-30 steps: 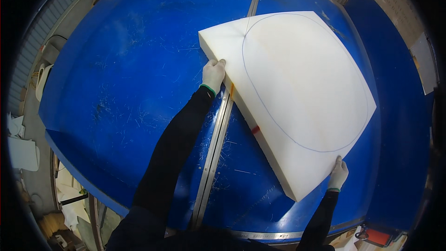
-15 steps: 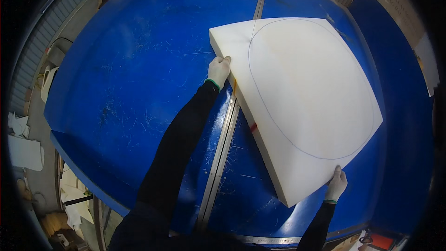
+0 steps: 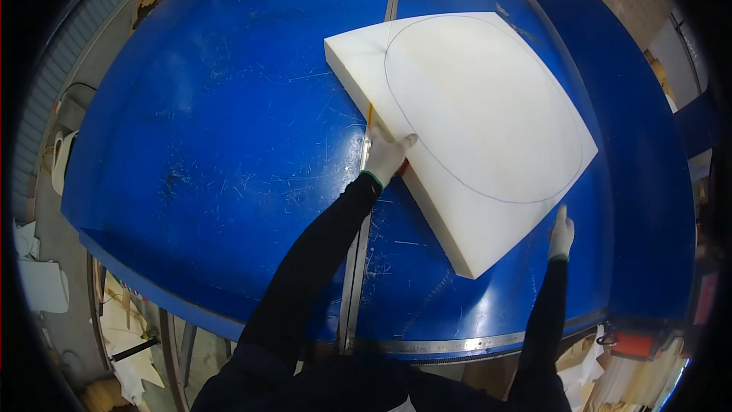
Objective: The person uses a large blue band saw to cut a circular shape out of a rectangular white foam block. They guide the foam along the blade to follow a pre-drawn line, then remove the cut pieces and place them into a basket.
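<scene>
A thick white foam block [image 3: 488, 107] lies on the blue tabletop [image 3: 206, 145], with a large rounded outline drawn on its top. At its near left edge my left hand [image 3: 386, 154], in a pale glove, grips the block, thumb on top and fingers against the side face. A red mark on that side shows just beside the hand. My right hand [image 3: 561, 238], also gloved, is off the block, close to its near right edge. One finger points forward and nothing shows in it; its other fingers are partly hidden.
A metal strip [image 3: 354, 278] crosses the table and passes beneath the block. A thin line runs from the far strip to the outline. A metal ruler-like edge [image 3: 465, 345] borders the near side. White scraps [image 3: 42, 286] lie at the left; a blue panel [image 3: 633, 145] stands right.
In the picture, the block has shifted left and slightly up. My left hand has slid nearer along its edge, to beside the red mark. My right hand has let go of the near corner.
</scene>
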